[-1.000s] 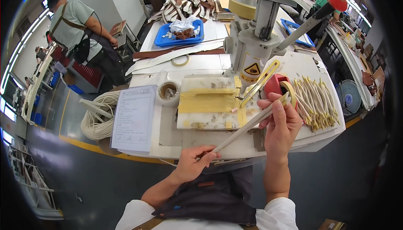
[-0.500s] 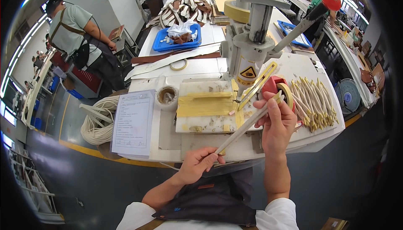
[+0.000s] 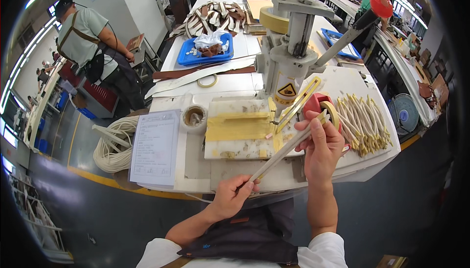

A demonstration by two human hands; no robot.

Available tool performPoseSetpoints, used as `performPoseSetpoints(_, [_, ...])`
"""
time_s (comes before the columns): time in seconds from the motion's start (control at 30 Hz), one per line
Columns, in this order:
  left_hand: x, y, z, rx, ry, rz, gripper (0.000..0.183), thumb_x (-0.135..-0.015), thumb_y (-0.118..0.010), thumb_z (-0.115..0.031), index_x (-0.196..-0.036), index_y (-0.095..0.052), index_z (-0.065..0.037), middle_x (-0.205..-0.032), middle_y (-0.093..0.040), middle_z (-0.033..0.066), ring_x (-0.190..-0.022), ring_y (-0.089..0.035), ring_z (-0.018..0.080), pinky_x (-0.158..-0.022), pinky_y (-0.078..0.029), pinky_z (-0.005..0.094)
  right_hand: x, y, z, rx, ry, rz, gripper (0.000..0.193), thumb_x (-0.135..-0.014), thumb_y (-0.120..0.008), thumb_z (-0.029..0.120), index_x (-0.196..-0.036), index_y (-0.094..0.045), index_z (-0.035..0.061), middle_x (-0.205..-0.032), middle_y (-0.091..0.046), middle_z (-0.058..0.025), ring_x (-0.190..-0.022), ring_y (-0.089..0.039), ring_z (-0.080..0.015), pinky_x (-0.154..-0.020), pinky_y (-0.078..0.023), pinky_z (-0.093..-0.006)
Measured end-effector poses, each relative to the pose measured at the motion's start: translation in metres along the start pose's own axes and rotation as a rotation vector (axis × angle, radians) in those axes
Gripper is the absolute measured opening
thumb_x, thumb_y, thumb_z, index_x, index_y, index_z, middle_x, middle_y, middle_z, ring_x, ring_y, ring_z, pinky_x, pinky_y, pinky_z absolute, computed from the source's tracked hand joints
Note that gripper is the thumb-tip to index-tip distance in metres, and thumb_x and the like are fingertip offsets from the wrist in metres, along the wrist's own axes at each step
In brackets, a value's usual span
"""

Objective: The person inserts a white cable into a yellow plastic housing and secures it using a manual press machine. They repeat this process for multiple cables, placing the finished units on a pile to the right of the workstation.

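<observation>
A pale length of cord, apparently more than one strand side by side, slants up to the right between my hands. My left hand is closed round its lower end. My right hand pinches the upper end, where a yellowish tip shows. Just behind the right hand stands a red tape dispenser with a roll of tape. Right of it lies a pile of similar cords with yellow ends. A white block with yellow tape across it sits beyond my hands.
A hand press with a red-knobbed lever rises behind the block. To the left are a coil of white cord, a printed sheet and a tape roll. Farther back stands a blue tray. A person stands far left.
Both hands keep hold of the cord, at nearly the same slant. The left hand has shifted very slightly; the view has moved a little.
</observation>
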State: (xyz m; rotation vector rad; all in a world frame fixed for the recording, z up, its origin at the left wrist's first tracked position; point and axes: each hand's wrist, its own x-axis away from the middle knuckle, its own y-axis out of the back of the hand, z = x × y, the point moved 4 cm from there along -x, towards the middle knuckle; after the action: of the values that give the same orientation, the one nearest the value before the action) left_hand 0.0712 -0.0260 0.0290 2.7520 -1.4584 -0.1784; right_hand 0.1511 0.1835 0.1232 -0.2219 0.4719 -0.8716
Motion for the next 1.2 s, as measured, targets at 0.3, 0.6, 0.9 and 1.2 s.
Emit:
performPoseSetpoints(0.3, [0.000, 0.001, -0.002, -0.128, 0.043, -0.051, 0.023, -0.104, -0.051, -0.012, -0.107, -0.069, 0.002, -0.078, -0.070, 0.0057, -0.064, -0.058, 0.0078, -0.060, -0.048, 0.0239, 0.004, 0.007, 0.006, 0.040, -0.049, 0.034, 0.030, -0.104, -0.058, 0.015, -0.121, -0.064, -0.0090, -0.096, -0.074, -0.0144, -0.065, -0.064, -0.0101, -0.056, -0.054, -0.0232])
performPoseSetpoints(0.6, [0.022, 0.027, -0.016, -0.024, 0.025, -0.026, 0.027, -0.104, -0.049, -0.013, -0.097, -0.067, 0.004, -0.072, -0.066, 0.0057, -0.057, -0.053, 0.0067, -0.054, -0.043, 0.0217, 0.003, 0.119, 0.096, 0.396, 0.660, -0.242, 0.010, -0.094, -0.062, -0.004, -0.101, -0.068, -0.0069, -0.107, -0.064, -0.0152, -0.087, -0.069, -0.0200, -0.072, -0.058, -0.0279])
performPoseSetpoints(0.9, [0.014, 0.013, 0.013, 0.353, 0.357, 0.135, 0.030, -0.107, -0.047, -0.019, -0.097, -0.067, 0.002, -0.071, -0.061, 0.0032, -0.055, -0.048, 0.0056, -0.051, -0.038, 0.0203, -0.068, 0.222, 0.043, 1.592, 0.564, -0.001, 0.008, -0.083, -0.075, 0.003, -0.090, -0.073, 0.0002, -0.101, -0.074, -0.0110, -0.087, -0.071, -0.0301, -0.077, -0.055, -0.0334])
performPoseSetpoints(1.2, [0.019, 0.015, 0.020, 0.328, 0.384, 0.118, 0.029, -0.106, -0.049, -0.018, -0.098, -0.068, 0.003, -0.071, -0.062, 0.0027, -0.056, -0.050, 0.0047, -0.052, -0.040, 0.0193, -0.040, 0.154, 0.038, 1.173, -0.450, 0.163, 0.027, -0.090, -0.072, 0.022, -0.093, -0.077, -0.0039, -0.069, -0.069, -0.0063, -0.056, -0.061, -0.0103, -0.051, -0.048, -0.0267])
